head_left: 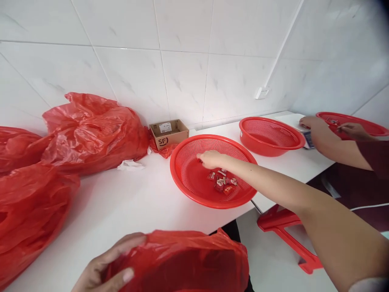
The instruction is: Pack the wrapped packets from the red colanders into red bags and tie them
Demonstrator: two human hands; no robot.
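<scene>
My left hand [111, 261] grips the edge of a red plastic bag [188, 259], whose mouth gapes at the bottom of the view. Inside a red perforated plastic basket [212, 203], my right hand [210, 159] hovers over the far-left part with its fingers drawn together. A small dark red bit shows at those fingertips, too little to name. Several small red wrapped packets [220, 184] lie in a cluster on the basket floor, below and to the right of that hand.
Full red bags [97, 134] fill the table's left side. A small cardboard box [169, 134] and a crumpled tissue [130, 165] lie near the wall. Right of my basket stands a second red basket [270, 150]. A co-worker's hands [354, 130] are at a third basket [364, 121]. Below is a red stool [282, 221].
</scene>
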